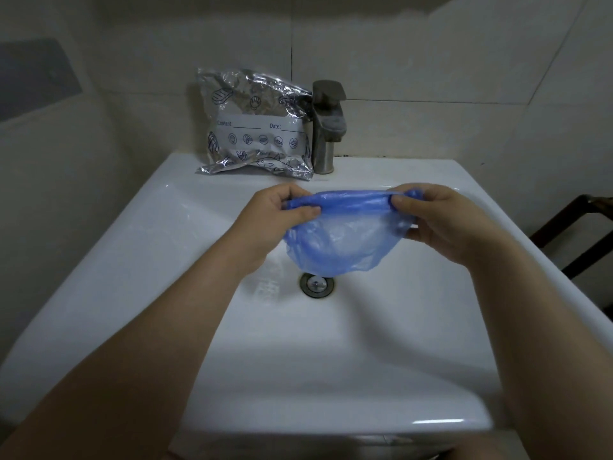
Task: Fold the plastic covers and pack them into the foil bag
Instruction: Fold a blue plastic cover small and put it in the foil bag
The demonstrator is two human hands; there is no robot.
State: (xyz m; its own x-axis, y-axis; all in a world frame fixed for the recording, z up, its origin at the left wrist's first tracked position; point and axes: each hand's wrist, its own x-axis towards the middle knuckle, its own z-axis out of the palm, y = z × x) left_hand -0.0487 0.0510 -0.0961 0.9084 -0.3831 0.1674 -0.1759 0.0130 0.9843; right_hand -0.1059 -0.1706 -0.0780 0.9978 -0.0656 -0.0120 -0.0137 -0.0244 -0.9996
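A thin blue plastic cover (345, 237) hangs over the white sink basin, its gathered rim stretched flat between my hands. My left hand (268, 214) pinches the rim's left end between thumb and fingers. My right hand (441, 217) pinches the right end the same way. The cover's pouch sags down toward the drain. A crinkled silver foil bag (258, 127) with blue printed icons and a "Content / Date" label stands on the sink's back ledge, leaning against the wall to the left of the tap.
The white sink (159, 247) fills the view, with a metal drain (316, 285) at its middle. A steel tap (326, 124) stands at the back, touching the foil bag's right side. A dark wooden frame (570, 234) is at the right. Tiled wall behind.
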